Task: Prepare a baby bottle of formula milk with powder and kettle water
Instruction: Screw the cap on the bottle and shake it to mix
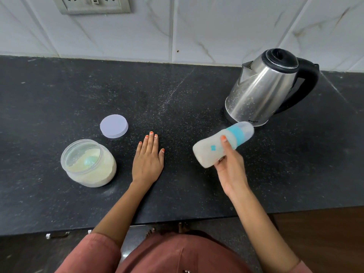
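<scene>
My right hand point(229, 164) grips a baby bottle point(210, 148) filled with milky liquid, tilted with its capped blue-ringed top toward the kettle, above the counter. The bottle looks motion-blurred. My left hand point(148, 159) lies flat, palm down, on the black counter point(137, 91) with its fingers together and nothing under it. An open clear jar of pale formula powder point(88, 164) stands to the left, with a light blue scoop point(90, 160) lying in the powder. The jar's lavender lid point(114, 126) rests on the counter behind it. A steel kettle point(264, 87) with a black lid and handle stands at the back right.
White marble-patterned wall tiles point(216, 26) rise behind the counter, with a socket plate point(92, 4) at the top left. The counter's front edge runs along the bottom, with drawer handles point(57, 235) below it and a wooden panel point(325, 233) at the right.
</scene>
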A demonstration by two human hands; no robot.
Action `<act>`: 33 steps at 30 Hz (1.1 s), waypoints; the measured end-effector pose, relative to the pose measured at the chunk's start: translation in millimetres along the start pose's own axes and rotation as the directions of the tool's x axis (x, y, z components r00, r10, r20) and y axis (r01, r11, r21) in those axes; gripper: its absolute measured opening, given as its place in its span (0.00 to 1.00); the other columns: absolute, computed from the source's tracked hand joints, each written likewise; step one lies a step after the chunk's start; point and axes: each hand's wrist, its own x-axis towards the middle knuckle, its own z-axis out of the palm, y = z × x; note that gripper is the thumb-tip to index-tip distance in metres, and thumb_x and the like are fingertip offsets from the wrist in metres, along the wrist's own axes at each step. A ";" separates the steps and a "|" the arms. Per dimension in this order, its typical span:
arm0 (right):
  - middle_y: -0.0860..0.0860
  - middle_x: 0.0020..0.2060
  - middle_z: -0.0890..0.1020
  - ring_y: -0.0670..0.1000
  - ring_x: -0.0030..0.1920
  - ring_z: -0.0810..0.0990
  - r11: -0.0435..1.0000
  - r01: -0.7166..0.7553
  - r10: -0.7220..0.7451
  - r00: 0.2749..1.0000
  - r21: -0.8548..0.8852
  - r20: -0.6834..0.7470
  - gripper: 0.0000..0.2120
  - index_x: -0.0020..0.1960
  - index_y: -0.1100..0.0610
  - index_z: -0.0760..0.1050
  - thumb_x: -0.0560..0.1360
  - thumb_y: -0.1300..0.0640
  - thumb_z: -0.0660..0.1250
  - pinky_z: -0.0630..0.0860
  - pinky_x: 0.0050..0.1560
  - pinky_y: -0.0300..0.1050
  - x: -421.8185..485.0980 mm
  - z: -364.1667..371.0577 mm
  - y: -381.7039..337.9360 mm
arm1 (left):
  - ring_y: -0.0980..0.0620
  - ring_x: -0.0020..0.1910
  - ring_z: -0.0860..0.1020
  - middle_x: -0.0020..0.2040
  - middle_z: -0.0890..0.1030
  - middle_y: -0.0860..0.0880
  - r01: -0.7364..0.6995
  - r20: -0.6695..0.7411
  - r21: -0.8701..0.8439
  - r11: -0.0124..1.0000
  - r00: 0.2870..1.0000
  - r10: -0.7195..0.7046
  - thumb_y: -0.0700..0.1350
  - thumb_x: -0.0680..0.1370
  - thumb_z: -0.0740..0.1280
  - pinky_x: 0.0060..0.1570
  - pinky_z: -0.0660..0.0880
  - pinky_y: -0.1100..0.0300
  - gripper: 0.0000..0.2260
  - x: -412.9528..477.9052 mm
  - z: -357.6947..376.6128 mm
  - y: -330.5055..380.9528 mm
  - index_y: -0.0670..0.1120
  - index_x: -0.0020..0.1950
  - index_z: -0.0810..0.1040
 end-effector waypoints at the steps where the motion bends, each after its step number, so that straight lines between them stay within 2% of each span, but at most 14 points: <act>1: 0.47 0.41 0.84 0.45 0.43 0.83 0.995 -0.023 0.026 0.999 -0.102 0.035 0.07 0.48 0.55 0.77 0.70 0.59 0.66 0.79 0.49 0.44 -5.3 -1.6 5.0 | 0.49 0.75 0.49 0.76 0.51 0.45 0.001 0.002 0.001 1.000 1.000 -0.001 0.51 0.82 0.45 0.72 0.44 0.55 0.24 0.3 0.0 -0.1 0.41 0.75 0.50; 4: 0.47 0.38 0.85 0.46 0.43 0.82 0.939 -0.054 0.094 0.990 -0.339 0.103 0.06 0.45 0.56 0.78 0.67 0.60 0.68 0.80 0.46 0.42 -16.5 -7.0 11.8 | 0.49 0.75 0.48 0.76 0.49 0.45 0.006 0.010 0.000 1.000 1.000 -0.006 0.50 0.82 0.47 0.72 0.43 0.55 0.24 0.9 -0.9 0.1 0.42 0.75 0.48; 5: 0.47 0.38 0.85 0.46 0.43 0.82 0.954 -0.048 0.077 0.993 -0.297 0.086 0.05 0.45 0.56 0.78 0.69 0.62 0.67 0.80 0.46 0.42 -13.6 -8.2 9.8 | 0.49 0.75 0.48 0.76 0.49 0.45 0.005 0.008 -0.001 1.000 1.000 -0.005 0.50 0.82 0.47 0.72 0.43 0.56 0.24 0.7 -1.4 0.8 0.42 0.75 0.48; 8: 0.49 0.45 0.84 0.46 0.46 0.82 0.999 0.002 -0.001 0.999 0.038 -0.047 0.07 0.50 0.55 0.77 0.73 0.61 0.64 0.80 0.48 0.42 0.4 -3.1 -1.3 | 0.49 0.75 0.48 0.76 0.49 0.45 -0.001 -0.001 -0.006 1.000 1.000 0.001 0.50 0.82 0.47 0.72 0.43 0.56 0.24 0.3 -2.1 1.1 0.42 0.75 0.48; 10: 0.49 0.47 0.82 0.46 0.48 0.81 0.995 0.029 -0.023 0.998 0.098 -0.065 0.07 0.52 0.54 0.75 0.74 0.59 0.64 0.78 0.50 0.44 2.2 -0.4 -0.4 | 0.50 0.75 0.48 0.76 0.49 0.45 0.003 0.001 -0.004 1.000 1.000 -0.003 0.50 0.82 0.47 0.72 0.43 0.56 0.24 0.0 -2.0 0.7 0.42 0.75 0.48; 14: 0.48 0.40 0.84 0.47 0.45 0.82 0.946 -0.041 0.085 0.989 -0.322 0.123 0.12 0.46 0.55 0.78 0.62 0.57 0.69 0.79 0.48 0.44 -14.2 -0.5 10.2 | 0.50 0.75 0.48 0.76 0.49 0.46 0.005 0.007 -0.010 1.000 1.000 -0.005 0.50 0.82 0.47 0.73 0.43 0.55 0.24 0.2 -2.6 0.8 0.42 0.75 0.48; 15: 0.48 0.40 0.84 0.47 0.46 0.82 0.935 -0.034 0.088 0.986 -0.353 0.139 0.13 0.46 0.55 0.78 0.61 0.56 0.70 0.79 0.48 0.44 -13.7 -0.9 8.8 | 0.50 0.75 0.48 0.76 0.49 0.46 0.006 0.007 -0.012 1.000 1.000 -0.006 0.50 0.82 0.47 0.73 0.44 0.55 0.24 0.4 -2.7 1.0 0.42 0.75 0.48; 20: 0.50 0.47 0.82 0.47 0.49 0.80 0.997 -0.027 0.029 0.999 0.079 -0.024 0.06 0.51 0.54 0.75 0.74 0.58 0.64 0.79 0.50 0.44 3.8 9.7 0.1 | 0.49 0.75 0.48 0.76 0.49 0.45 0.001 0.005 -0.006 1.000 1.000 -0.001 0.50 0.82 0.47 0.72 0.43 0.55 0.24 0.2 -1.8 0.6 0.42 0.75 0.48; 22: 0.50 0.45 0.82 0.47 0.46 0.81 0.998 -0.055 0.057 0.998 -0.043 0.042 0.06 0.49 0.55 0.76 0.73 0.60 0.64 0.79 0.49 0.43 -2.0 10.4 6.5 | 0.49 0.75 0.49 0.76 0.51 0.45 0.000 -0.002 -0.016 1.000 1.000 0.000 0.49 0.82 0.48 0.72 0.45 0.55 0.23 -0.3 -2.0 0.6 0.41 0.75 0.49; 25: 0.49 0.40 0.84 0.47 0.44 0.82 0.902 -0.056 0.157 0.966 -0.429 0.205 0.09 0.45 0.55 0.78 0.64 0.58 0.69 0.79 0.49 0.43 -18.2 6.0 9.6 | 0.49 0.75 0.50 0.76 0.51 0.45 0.001 0.004 -0.022 1.000 1.000 -0.001 0.49 0.82 0.49 0.73 0.45 0.54 0.23 0.7 -2.5 0.4 0.42 0.75 0.50; 26: 0.48 0.39 0.84 0.47 0.44 0.82 0.898 -0.031 0.140 0.966 -0.439 0.218 0.11 0.45 0.55 0.78 0.62 0.57 0.70 0.79 0.48 0.43 -17.1 4.5 6.9 | 0.49 0.75 0.49 0.76 0.51 0.45 0.001 0.006 -0.022 1.000 1.000 -0.001 0.49 0.82 0.48 0.73 0.45 0.54 0.23 1.0 -2.4 0.4 0.42 0.75 0.50; 30: 0.49 0.43 0.83 0.45 0.44 0.82 0.998 -0.004 0.003 1.000 0.057 0.022 0.07 0.50 0.55 0.76 0.72 0.59 0.65 0.79 0.48 0.43 1.4 8.2 -7.4 | 0.49 0.75 0.49 0.76 0.50 0.45 -0.004 0.002 -0.012 1.000 1.000 0.004 0.50 0.82 0.47 0.72 0.44 0.55 0.24 0.4 -1.8 0.4 0.41 0.75 0.49; 31: 0.49 0.45 0.83 0.45 0.45 0.82 0.996 0.010 -0.010 1.000 0.093 -0.004 0.07 0.50 0.55 0.75 0.73 0.59 0.64 0.79 0.48 0.43 2.3 8.9 -6.9 | 0.49 0.75 0.49 0.76 0.50 0.45 -0.003 0.003 -0.010 1.000 1.000 0.003 0.50 0.82 0.47 0.72 0.44 0.55 0.24 0.0 -1.6 0.4 0.41 0.75 0.49; 33: 0.48 0.42 0.84 0.45 0.44 0.82 0.999 -0.005 0.007 0.999 -0.045 0.049 0.07 0.48 0.54 0.76 0.70 0.59 0.66 0.79 0.48 0.43 -4.0 7.7 0.3 | 0.49 0.75 0.49 0.76 0.50 0.45 -0.001 0.005 -0.011 1.000 1.000 0.001 0.50 0.82 0.47 0.72 0.44 0.55 0.24 -0.1 -1.8 0.4 0.41 0.75 0.49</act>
